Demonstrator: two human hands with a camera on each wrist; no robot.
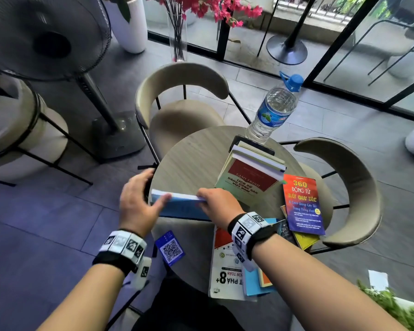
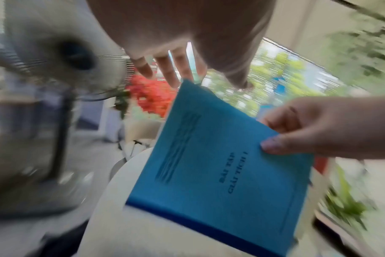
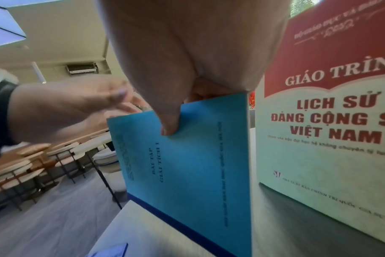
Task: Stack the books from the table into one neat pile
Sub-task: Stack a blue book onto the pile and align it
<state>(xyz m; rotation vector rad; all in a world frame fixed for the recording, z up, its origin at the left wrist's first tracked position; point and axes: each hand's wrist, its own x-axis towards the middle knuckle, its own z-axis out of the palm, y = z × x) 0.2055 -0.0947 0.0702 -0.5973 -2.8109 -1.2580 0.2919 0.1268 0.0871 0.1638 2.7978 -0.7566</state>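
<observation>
Blue book [image 1: 180, 206]: tilted above the counter [image 1: 189, 158], long axis spanning both hands
Right hand [image 1: 216, 205]: pinching its right edge
Left hand [image 1: 139, 201]: fingers straight, at its left end
Pile [image 1: 249, 173]: just beyond, rightward, nearer right hand

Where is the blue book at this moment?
In the head view the blue book is held above the near left part of the round table, pinched by the right hand, with the left hand at its left end.
</observation>
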